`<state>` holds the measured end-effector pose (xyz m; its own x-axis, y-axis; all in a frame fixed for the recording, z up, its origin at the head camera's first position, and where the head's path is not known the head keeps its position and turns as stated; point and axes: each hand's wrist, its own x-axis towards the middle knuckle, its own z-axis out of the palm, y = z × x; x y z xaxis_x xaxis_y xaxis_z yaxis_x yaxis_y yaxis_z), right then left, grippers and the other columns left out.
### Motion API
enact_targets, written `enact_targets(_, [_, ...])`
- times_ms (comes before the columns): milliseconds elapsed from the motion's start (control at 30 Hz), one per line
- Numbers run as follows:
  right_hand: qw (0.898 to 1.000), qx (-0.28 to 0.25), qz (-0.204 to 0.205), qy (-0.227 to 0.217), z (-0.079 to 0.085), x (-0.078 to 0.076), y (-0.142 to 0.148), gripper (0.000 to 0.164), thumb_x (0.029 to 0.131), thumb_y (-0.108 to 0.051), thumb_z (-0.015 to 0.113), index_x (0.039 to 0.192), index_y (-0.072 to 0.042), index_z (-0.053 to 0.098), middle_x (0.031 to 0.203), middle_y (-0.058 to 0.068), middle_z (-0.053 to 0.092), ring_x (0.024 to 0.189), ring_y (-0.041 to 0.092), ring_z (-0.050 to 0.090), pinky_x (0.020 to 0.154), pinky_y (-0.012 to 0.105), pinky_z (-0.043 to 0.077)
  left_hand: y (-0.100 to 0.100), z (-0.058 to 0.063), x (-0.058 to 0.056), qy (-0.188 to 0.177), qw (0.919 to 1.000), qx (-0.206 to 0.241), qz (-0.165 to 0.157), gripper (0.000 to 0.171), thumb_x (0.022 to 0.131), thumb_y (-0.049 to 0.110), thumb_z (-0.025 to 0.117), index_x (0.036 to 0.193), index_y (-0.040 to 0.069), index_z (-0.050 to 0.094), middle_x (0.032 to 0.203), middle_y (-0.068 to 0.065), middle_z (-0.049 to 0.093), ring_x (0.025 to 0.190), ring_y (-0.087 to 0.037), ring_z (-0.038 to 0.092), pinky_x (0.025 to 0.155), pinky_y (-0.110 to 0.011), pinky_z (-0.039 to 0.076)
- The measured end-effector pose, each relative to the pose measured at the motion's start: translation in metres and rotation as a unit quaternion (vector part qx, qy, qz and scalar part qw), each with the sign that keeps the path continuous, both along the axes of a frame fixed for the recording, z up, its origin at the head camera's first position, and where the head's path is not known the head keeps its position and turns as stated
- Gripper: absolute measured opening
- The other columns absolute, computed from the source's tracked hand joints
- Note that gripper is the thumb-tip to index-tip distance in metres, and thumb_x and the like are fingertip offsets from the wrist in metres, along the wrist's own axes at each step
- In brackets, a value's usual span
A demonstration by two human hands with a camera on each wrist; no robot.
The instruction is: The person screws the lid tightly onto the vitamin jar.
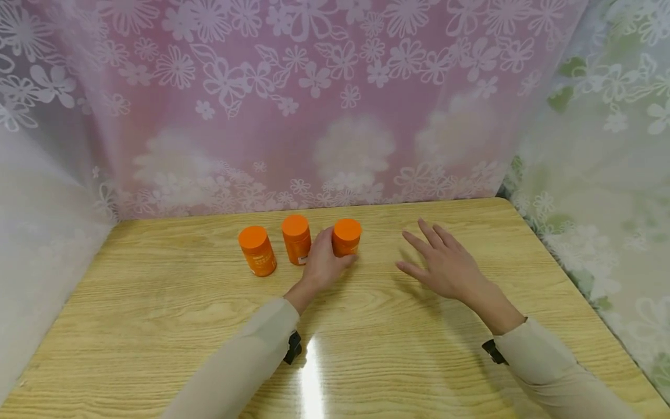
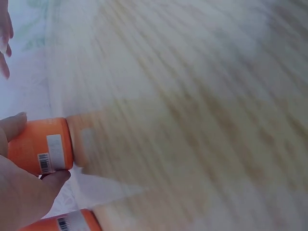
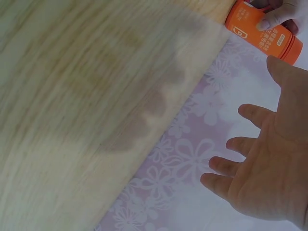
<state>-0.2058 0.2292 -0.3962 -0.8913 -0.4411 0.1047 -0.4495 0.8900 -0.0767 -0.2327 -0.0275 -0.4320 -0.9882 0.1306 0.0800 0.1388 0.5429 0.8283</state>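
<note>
Three orange lidded bottles stand upright in a row toward the back of the table. My left hand (image 1: pixel 323 262) grips the rightmost bottle (image 1: pixel 346 235), thumb on its near side and fingers round its left. In the left wrist view that bottle (image 2: pixel 41 147) shows a barcode label; its base is at the tabletop. The middle bottle (image 1: pixel 296 240) stands just left of my hand, and the leftmost bottle (image 1: pixel 257 251) is a little nearer to me. To the right, my right hand (image 1: pixel 445 262) hovers over the table with fingers spread, holding nothing.
The wooden table (image 1: pixel 209 349) has its back edge against a pink floral curtain (image 1: pixel 293 116). A pale green floral curtain (image 1: pixel 602 192) hangs along the right side, and a whitish one (image 1: pixel 47 221) along the left.
</note>
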Motion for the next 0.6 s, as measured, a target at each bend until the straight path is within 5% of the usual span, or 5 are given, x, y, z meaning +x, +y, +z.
enact_targets(333, [1.0,-0.007,-0.004,-0.026,-0.0027,0.0015,0.0016,0.069,0.096,-0.056,0.045,0.147,-0.01,0.037,0.153,0.024,0.019,0.135,0.046,0.023,0.108,0.056,0.021,0.0001,-0.0071,-0.0024,0.005,0.9997,0.021,0.005,0.076,0.085,0.018,0.074,0.146,0.006,0.03,0.138,-0.01,0.045,0.126,-0.024,0.044,0.107,-0.04,0.032])
enact_targets(600, [1.0,-0.005,-0.003,-0.029,-0.0074,0.0021,0.0047,0.069,0.096,-0.056,0.045,0.146,-0.01,0.038,0.153,0.025,0.019,0.134,0.047,0.026,0.107,0.056,0.023,0.0013,0.0011,0.0001,0.104,0.9944,0.012,0.016,0.096,0.081,0.017,0.077,0.153,0.014,0.013,0.145,-0.013,0.036,0.125,-0.026,0.044,0.103,-0.044,0.037])
